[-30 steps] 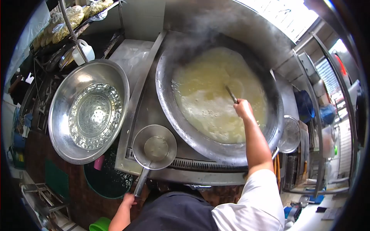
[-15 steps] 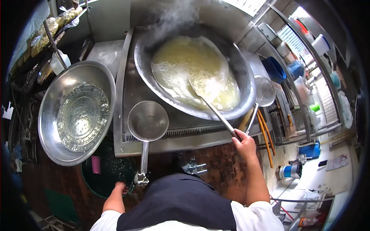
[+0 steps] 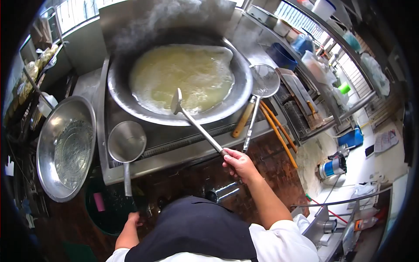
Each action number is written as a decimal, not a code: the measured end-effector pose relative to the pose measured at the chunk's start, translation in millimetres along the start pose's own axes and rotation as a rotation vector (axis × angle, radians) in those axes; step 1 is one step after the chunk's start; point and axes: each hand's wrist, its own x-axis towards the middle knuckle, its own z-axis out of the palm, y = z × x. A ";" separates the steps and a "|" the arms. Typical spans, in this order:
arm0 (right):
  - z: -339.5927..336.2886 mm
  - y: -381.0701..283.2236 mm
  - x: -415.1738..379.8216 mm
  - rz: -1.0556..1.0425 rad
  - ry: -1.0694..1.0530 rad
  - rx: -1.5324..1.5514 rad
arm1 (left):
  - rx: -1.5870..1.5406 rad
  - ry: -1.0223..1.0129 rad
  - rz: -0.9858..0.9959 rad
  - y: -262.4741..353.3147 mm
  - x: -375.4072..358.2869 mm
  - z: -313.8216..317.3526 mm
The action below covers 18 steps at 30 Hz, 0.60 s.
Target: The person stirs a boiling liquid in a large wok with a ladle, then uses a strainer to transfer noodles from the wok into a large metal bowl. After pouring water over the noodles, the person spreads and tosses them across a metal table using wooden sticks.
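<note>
Right hand (image 3: pixel 239 166) wrapped round handle of wok spatula (image 3: pixel 176 103); blade over near side of wok (image 3: pixel 120 89), handle sloping out past stove (image 3: pixel 174 159) edge. Slack grip could let it slip or shed scalding drips from steaming liquid (image 3: pixel 174 72). Left hand (image 3: pixel 133 218), grip cannot tell, just below saucepan (image 3: pixel 127 142); overhanging pan handle, if knocked, could tip it.

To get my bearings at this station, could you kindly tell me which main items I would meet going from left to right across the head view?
Wide silver metal basin → round grey metal pan with a long handle → long silver metal spatula → round metal mesh strainer → white-and-blue cylindrical container.
</note>
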 end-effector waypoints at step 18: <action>-420.6 -33.0 -105.2 -0.473 0.824 -1.599 | 0.081 -0.146 0.252 109.7 -67.2 235.1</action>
